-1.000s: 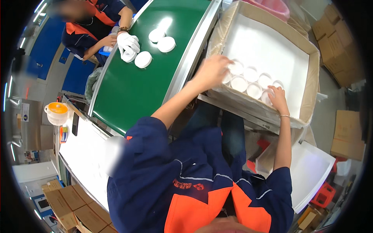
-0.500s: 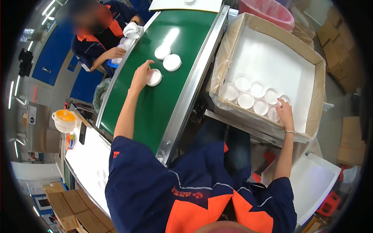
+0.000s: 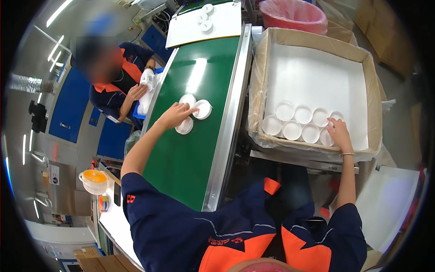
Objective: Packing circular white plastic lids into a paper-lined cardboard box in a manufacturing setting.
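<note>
Three shallow round white containers sit close together on the green conveyor belt (image 3: 181, 167). My left hand (image 3: 176, 115) is over them, its index finger stretched out to the right-hand white container (image 3: 203, 109). Beneath that hand, the near container (image 3: 185, 127) and the far container (image 3: 187, 99) are partly covered. Inside the large lined carton (image 3: 369, 90), more such containers stand in two rows at the near side. At the right end of the front row, my right hand (image 3: 340, 136) has its bent fingers closed at the rim of a white container (image 3: 325, 137); its fingertips are partly hidden.
Across the belt a co-worker (image 3: 120, 86) handles white pieces above a blue tray (image 3: 158, 70). A white board (image 3: 222, 29) with several small white parts bridges the belt's far end. The metal rail (image 3: 226, 127) separates belt and carton; a pink-lined bin (image 3: 292, 18) stands behind.
My left hand has moved from the near container to the right-hand one on the belt. My right hand stays at the same end of the carton's front row. The whole view has shifted.
</note>
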The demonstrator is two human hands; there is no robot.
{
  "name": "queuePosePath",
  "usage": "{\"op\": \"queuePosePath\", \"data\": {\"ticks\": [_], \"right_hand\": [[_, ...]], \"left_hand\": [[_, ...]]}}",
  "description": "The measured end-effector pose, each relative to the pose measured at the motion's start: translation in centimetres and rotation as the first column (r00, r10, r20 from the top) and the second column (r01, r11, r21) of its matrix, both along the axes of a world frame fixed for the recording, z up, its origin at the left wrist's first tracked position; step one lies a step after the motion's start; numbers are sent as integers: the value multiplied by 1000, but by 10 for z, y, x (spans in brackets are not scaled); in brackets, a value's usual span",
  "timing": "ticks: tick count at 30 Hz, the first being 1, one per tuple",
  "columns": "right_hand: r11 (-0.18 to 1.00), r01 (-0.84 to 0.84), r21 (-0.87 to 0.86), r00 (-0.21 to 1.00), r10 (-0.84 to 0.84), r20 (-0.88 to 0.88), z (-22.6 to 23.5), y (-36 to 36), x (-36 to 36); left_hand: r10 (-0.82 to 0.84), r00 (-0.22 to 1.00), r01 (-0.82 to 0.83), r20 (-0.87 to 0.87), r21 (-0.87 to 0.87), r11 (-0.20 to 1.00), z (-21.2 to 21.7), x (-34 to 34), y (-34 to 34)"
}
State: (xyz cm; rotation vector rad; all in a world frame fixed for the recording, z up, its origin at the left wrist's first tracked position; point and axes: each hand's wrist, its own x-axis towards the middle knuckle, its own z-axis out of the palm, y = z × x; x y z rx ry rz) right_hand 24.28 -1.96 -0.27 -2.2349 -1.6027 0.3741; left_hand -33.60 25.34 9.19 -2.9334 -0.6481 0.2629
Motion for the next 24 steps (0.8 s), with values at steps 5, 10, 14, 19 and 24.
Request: {"op": "queuePosePath", "data": {"ticks": [5, 10, 14, 19, 24], "right_hand": [[1000, 0, -8, 999, 0, 42, 1, 0, -4], [999, -21, 31, 1000, 20, 12, 0, -2, -4], [999, -21, 31, 1000, 21, -21, 2, -5, -2], [999, -9, 33, 999, 10, -33, 1, -1, -1], [998, -26, 65, 999, 28, -28, -5, 1, 3]], "left_hand": [[-15, 992, 26, 122, -88, 996, -12, -1, -12], [269, 940, -224, 210, -213, 951, -3, 6, -36], [280, 945, -256, 169, -152, 955, -11, 3, -40], [286, 955, -276, 81, -111, 955, -10, 8, -44], [313, 946, -307, 87, -71, 949, -3, 7, -49]]}}
